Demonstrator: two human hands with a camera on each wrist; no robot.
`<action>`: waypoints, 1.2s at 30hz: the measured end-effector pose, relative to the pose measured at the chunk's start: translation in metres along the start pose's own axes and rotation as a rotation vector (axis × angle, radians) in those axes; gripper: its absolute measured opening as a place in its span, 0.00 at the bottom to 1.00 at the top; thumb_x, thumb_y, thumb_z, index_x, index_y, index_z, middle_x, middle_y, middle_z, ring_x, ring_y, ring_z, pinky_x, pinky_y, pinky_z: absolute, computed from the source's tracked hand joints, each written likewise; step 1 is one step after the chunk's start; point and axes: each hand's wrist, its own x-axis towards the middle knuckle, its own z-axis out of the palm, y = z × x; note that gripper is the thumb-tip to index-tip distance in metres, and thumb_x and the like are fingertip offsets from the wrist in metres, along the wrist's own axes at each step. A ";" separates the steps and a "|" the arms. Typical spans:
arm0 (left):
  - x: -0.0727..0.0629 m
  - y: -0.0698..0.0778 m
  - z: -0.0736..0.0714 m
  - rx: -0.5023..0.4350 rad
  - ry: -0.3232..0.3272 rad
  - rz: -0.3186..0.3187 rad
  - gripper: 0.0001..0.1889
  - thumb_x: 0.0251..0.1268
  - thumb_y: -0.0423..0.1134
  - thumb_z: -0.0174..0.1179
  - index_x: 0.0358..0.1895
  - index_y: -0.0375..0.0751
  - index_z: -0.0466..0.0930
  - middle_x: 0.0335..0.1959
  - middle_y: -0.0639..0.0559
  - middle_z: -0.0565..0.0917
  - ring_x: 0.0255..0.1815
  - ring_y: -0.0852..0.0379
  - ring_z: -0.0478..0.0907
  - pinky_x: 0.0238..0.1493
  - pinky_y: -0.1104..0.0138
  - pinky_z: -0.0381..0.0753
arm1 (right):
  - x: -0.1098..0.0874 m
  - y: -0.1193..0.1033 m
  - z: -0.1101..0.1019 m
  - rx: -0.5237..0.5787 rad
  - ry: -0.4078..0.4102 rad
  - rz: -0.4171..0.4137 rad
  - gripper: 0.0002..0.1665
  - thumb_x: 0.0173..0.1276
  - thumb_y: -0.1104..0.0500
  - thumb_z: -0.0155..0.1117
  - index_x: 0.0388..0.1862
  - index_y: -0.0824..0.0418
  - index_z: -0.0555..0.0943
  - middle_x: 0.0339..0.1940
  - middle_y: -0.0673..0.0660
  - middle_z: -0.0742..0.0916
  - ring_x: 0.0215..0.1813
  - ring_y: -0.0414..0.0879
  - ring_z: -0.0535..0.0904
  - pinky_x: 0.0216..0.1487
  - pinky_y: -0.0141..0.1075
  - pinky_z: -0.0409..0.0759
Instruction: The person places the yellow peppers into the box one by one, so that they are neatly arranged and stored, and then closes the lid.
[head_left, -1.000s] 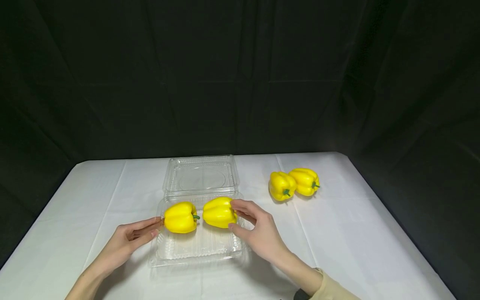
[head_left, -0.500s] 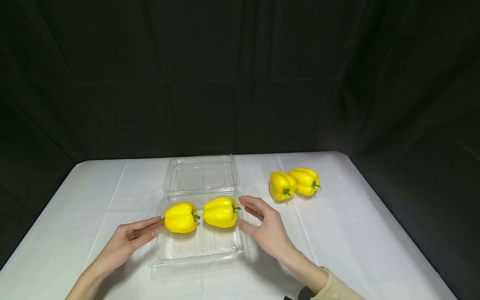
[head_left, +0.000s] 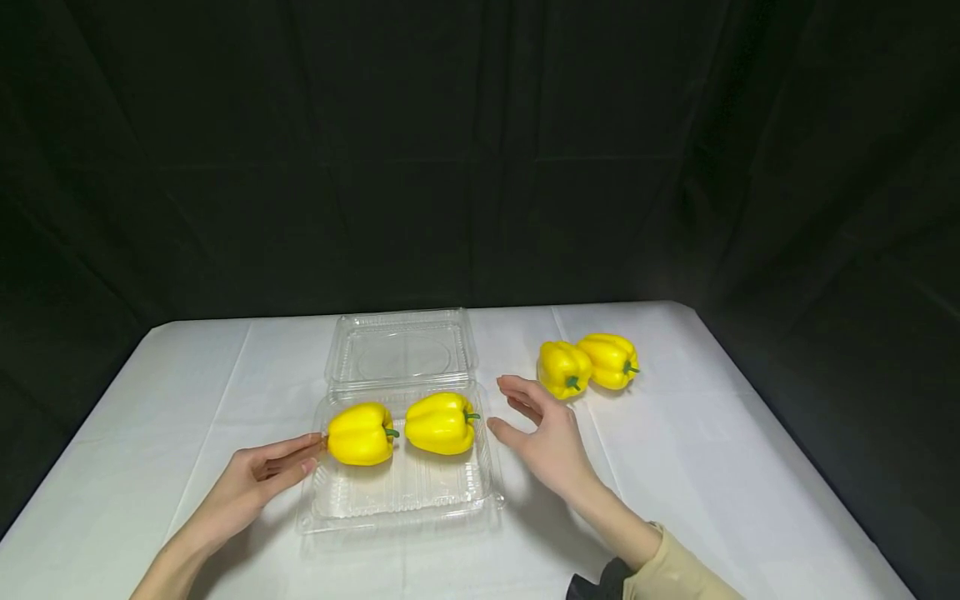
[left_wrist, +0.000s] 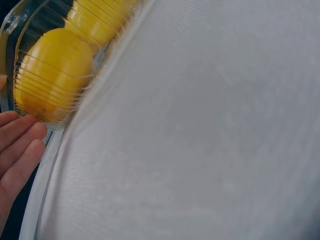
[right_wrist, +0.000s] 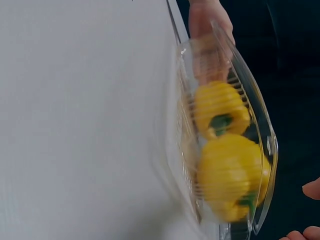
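A clear plastic clamshell box (head_left: pixel 397 496) lies unfolded, its lid (head_left: pixel 405 354) laid back behind the tray. Two yellow bell peppers sit side by side in the tray's back half: the left pepper (head_left: pixel 360 434) and the right pepper (head_left: pixel 441 424), both with stems to the right. My left hand (head_left: pixel 251 487) is at the box's left side, its fairly straight fingers (left_wrist: pixel 22 140) touching the wall beside the left pepper. My right hand (head_left: pixel 551 442) holds nothing. It hovers right of the box, thumb and fingers spread apart.
Two more yellow bell peppers, a nearer one (head_left: pixel 564 369) and a farther one (head_left: pixel 611 361), lie together on the white tablecloth (head_left: pixel 720 467) beyond my right hand. A black curtain (head_left: pixel 480 167) hangs behind the table and along its sides.
My right hand has let go of the right pepper in the box and moved right, clear of its stem. The left hand and all the peppers have stayed put.
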 end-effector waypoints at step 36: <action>0.001 -0.002 0.000 -0.029 -0.018 0.026 0.23 0.73 0.42 0.59 0.67 0.36 0.75 0.60 0.46 0.83 0.56 0.68 0.81 0.56 0.77 0.74 | 0.033 0.027 -0.042 -0.136 0.240 0.129 0.33 0.64 0.61 0.71 0.67 0.65 0.74 0.66 0.62 0.79 0.68 0.57 0.75 0.70 0.46 0.71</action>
